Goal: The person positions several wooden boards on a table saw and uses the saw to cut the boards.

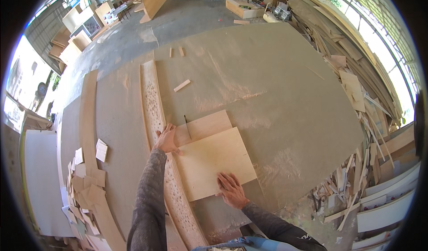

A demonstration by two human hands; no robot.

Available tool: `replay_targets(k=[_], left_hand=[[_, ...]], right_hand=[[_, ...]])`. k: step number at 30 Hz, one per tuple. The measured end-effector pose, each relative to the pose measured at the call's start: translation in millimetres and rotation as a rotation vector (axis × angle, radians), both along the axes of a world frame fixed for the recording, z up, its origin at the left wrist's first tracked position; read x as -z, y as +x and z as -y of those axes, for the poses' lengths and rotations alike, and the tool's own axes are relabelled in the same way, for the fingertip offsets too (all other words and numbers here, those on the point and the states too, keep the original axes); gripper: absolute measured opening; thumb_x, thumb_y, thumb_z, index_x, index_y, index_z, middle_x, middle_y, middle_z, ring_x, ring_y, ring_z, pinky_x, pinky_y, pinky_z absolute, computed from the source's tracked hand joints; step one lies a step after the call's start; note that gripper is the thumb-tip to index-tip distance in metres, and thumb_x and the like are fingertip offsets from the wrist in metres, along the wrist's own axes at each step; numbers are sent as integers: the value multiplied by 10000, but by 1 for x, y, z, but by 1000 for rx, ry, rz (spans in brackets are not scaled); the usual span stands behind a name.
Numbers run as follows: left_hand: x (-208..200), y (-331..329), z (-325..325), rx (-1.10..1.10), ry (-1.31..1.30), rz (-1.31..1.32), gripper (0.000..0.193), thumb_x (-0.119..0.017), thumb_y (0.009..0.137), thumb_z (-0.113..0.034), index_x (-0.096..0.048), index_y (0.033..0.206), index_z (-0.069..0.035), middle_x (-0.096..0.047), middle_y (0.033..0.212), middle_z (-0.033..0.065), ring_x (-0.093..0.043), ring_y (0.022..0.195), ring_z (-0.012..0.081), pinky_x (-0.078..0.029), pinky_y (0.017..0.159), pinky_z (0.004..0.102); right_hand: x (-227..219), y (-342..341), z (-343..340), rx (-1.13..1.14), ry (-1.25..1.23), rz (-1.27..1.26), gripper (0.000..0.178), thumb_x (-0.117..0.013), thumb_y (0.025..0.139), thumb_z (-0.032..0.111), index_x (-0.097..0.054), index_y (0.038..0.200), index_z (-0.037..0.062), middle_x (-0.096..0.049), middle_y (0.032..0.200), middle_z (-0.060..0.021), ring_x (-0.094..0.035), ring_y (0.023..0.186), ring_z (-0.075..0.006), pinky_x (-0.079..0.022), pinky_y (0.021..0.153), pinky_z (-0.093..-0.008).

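Observation:
A pale rectangular plywood panel (211, 159) lies in front of me, overlapping a second plywood piece (214, 123) on its far side. My right hand (232, 190) rests flat on the panel's near right part, fingers stretched out. At the panel's left edge, my left hand (166, 138) presses down with fingers spread, bridging the panels and a long patterned strip with raised edges (154, 99). This strip runs lengthwise beside the panels. A thin dark stick-like item, perhaps a pencil (187, 127), lies across the farther piece. Beneath everything is a large brown worktable (290, 86).
Small wood blocks (182, 86) lie beyond the panels. On the left, a long curved board (89, 117) carries a heap of thin offcuts (87, 188). Stacked boards and scrap (343, 41) line the right side. Wooden furniture parts (151, 3) stand on the far floor.

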State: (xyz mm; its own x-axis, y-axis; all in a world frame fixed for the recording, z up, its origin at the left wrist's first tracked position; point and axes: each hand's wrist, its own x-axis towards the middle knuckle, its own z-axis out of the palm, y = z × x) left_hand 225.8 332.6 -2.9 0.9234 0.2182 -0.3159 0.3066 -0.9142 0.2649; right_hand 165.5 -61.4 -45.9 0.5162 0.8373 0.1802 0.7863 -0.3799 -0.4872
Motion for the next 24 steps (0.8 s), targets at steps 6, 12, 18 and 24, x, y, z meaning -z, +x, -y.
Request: replay_targets(k=[6, 12, 18, 24], left_hand=[[7, 17, 1, 9, -57, -24, 1449, -960, 248, -464, -400, 1480, 52, -425, 1468, 160, -336, 1445, 362, -202, 1149, 674], [29, 13, -31, -14, -1, 36, 1473, -970, 201, -478, -422, 1478, 11, -419, 1508, 130, -310, 1478, 358, -170, 1159, 719], [14, 18, -11, -9, -36, -1, 1440, -979, 224, -457, -417, 1469, 2, -402, 1517, 126, -287, 1487, 363, -158, 1164, 721], [32, -24, 2, 30, -105, 82, 1369, -971, 259, -453, -439, 1437, -2, -435, 1444, 137, -351, 1427, 370, -245, 1124, 686]], right_hand=[[8, 7, 0, 17, -6, 37, 706, -765, 828, 238, -497, 1443, 17, -383, 1591, -110, -327, 1494, -265, -216, 1239, -499], [5, 9, -15, 4, -4, 45, 673, -742, 857, 265, -507, 1437, 17, -385, 1590, -108, -322, 1496, -250, -215, 1240, -500], [7, 4, -6, 28, -25, 30, 661, -731, 872, 287, -515, 1435, 18, -385, 1588, -105, -308, 1502, -243, -212, 1240, -492], [2, -29, 22, 8, -23, -17, 648, -714, 881, 282, -513, 1434, 12, -386, 1586, -106, -319, 1493, -247, -222, 1233, -485]])
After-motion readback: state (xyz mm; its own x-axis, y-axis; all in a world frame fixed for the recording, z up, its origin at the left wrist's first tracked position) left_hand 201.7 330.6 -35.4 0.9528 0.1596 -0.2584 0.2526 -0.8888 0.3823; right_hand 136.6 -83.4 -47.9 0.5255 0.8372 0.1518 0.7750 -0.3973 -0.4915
